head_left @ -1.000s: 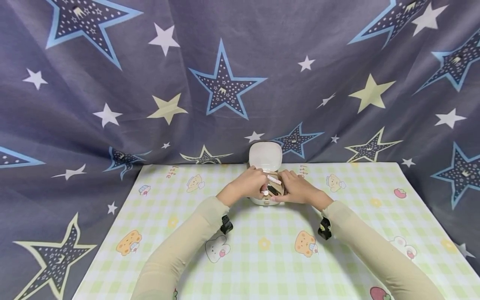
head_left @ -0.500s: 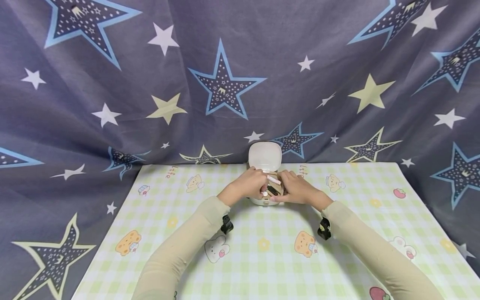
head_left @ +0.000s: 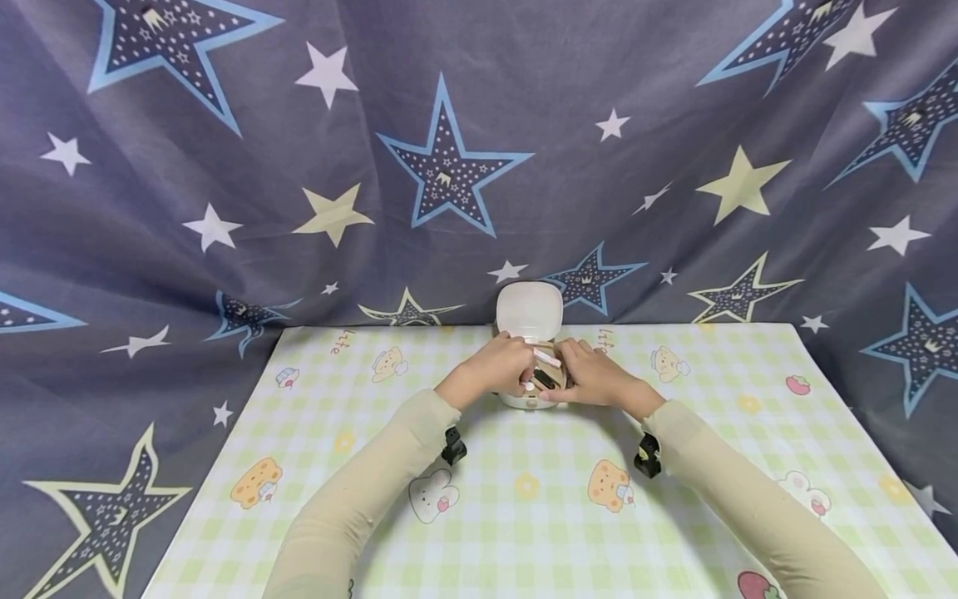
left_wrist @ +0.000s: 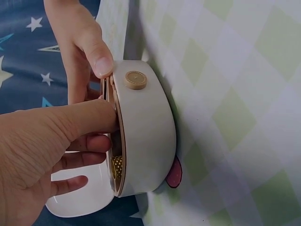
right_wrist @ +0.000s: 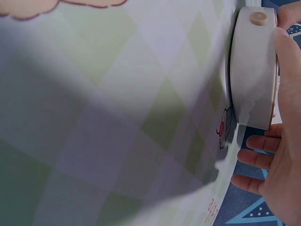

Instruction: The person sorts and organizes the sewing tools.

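Observation:
A small white jewelry box point(head_left: 516, 401) stands at the table's back edge, its white lid point(head_left: 530, 311) raised behind. Its front carries a round tan clasp point(left_wrist: 135, 79). Inside show a tan lining, a pink-and-white strip point(head_left: 547, 358), a dark piece point(head_left: 544, 380) and, lower in the left wrist view, a gold dotted piece point(left_wrist: 117, 166). My left hand point(head_left: 506, 366) dips into the box's left part; its tips are hidden behind the rim, so I cannot tell what they hold. My right hand point(head_left: 595, 376) grips the box's right side, thumb point(left_wrist: 103, 66) at the front rim.
A green-and-white checked cloth with cartoon prints covers the table point(head_left: 524, 532). Directly behind the box hangs a dark star-patterned curtain point(head_left: 636, 200). Both forearms in pale sleeves reach across the table, each with a black wrist device point(head_left: 453, 447).

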Demonstrator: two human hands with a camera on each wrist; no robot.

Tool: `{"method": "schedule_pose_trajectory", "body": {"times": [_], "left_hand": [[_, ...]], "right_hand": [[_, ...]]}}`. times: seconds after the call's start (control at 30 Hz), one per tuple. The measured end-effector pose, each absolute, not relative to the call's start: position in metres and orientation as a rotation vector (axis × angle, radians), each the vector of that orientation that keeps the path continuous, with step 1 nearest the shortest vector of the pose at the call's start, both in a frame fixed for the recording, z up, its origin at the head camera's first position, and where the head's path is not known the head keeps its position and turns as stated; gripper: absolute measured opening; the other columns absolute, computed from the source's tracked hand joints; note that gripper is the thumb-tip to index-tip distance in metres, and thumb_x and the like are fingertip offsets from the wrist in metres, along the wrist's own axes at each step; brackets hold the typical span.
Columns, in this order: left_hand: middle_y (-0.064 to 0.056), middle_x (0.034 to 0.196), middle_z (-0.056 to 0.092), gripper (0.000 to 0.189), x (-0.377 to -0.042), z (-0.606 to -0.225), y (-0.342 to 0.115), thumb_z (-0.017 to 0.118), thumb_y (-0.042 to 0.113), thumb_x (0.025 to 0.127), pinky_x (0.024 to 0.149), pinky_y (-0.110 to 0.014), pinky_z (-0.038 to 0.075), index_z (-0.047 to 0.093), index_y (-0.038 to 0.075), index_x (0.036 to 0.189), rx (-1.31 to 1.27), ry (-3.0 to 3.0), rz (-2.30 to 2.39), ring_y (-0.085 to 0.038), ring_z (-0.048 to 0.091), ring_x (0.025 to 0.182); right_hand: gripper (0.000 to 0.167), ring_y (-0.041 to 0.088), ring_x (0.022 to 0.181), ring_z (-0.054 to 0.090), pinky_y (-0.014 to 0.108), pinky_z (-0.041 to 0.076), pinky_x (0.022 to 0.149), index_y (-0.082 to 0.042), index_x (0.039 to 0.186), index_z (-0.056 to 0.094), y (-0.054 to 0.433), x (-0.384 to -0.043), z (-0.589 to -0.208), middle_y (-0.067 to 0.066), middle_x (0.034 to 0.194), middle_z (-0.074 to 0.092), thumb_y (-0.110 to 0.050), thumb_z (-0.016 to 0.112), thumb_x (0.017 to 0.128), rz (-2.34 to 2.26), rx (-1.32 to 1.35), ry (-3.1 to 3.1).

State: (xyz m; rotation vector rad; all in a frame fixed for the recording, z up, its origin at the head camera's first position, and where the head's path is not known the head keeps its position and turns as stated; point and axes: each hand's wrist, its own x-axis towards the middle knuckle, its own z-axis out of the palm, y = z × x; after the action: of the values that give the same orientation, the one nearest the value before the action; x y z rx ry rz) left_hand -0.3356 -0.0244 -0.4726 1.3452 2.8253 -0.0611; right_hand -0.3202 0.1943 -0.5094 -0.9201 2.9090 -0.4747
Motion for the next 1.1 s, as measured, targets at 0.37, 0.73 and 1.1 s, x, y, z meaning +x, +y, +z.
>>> {"method": "schedule_pose_trajectory", "body": {"times": [0.37,0.73,1.1], "left_hand": [[0.012,0.068,0.067,0.021,-0.333,-0.470,-0.026,0.083,0.019,0.076,0.089,-0.041,0.047,0.069,0.023,0.061,1.328,2.821,-0.047,-0.013,0.060,0.077],[0.012,0.070,0.065,0.019,-0.330,-0.468,-0.028,0.083,0.019,0.075,0.089,-0.040,0.046,0.068,0.024,0.064,1.332,2.827,-0.012,-0.013,0.058,0.077],[0.008,0.084,0.069,0.006,-0.325,-0.465,-0.034,0.076,0.020,0.083,0.087,-0.039,0.046,0.075,0.022,0.078,1.336,2.901,0.065,-0.015,0.060,0.085]], "right_hand": [[0.084,0.019,0.097,0.049,0.039,0.044,0.079,-0.007,0.141,0.045,0.193,-0.320,-0.509,0.005,0.116,0.055,-0.066,0.069,0.086,-0.477,-0.913,2.914],[0.085,0.020,0.096,0.049,0.039,0.045,0.079,-0.005,0.142,0.046,0.193,-0.317,-0.506,0.007,0.116,0.055,-0.065,0.069,0.086,-0.489,-0.912,2.910],[0.086,0.021,0.100,0.050,0.045,0.048,0.084,-0.006,0.143,0.045,0.191,-0.316,-0.503,0.007,0.118,0.056,-0.066,0.068,0.086,-0.475,-0.871,2.896]]}}
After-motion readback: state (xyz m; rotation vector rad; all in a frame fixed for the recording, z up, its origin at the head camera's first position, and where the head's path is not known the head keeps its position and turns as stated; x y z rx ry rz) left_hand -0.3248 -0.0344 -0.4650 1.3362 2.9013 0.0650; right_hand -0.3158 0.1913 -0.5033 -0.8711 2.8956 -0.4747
